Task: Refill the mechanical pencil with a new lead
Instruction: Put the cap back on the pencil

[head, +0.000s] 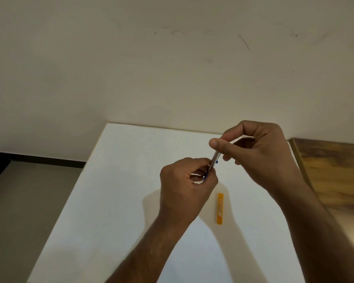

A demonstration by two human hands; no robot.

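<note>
The mechanical pencil (214,162) is held in the air above the white table (114,201), tilted, its silvery barrel running from about 7 o'clock up to 1 o'clock between the two hands. The left hand (187,180) pinches the lower, blue end with curled fingers; the right hand (255,152) pinches the upper end between thumb and forefinger, the other fingers curled loosely. A small blue part shows just beside the barrel under the right thumb; whether it is a clip cannot be told.

At 5 o'clock from the pencil, near the left wrist but apart from it, the orange lead case (220,208) lies flat on the table, its long side pointing nearly straight away from the person.

The table's far edge meets the wall (172,68) at 12 o'clock, close behind the right hand. Its left edge slants off at 9 o'clock, well apart from the hands, with bare white surface between. At 3 o'clock a wooden surface (335,180) adjoins the table's right edge.
</note>
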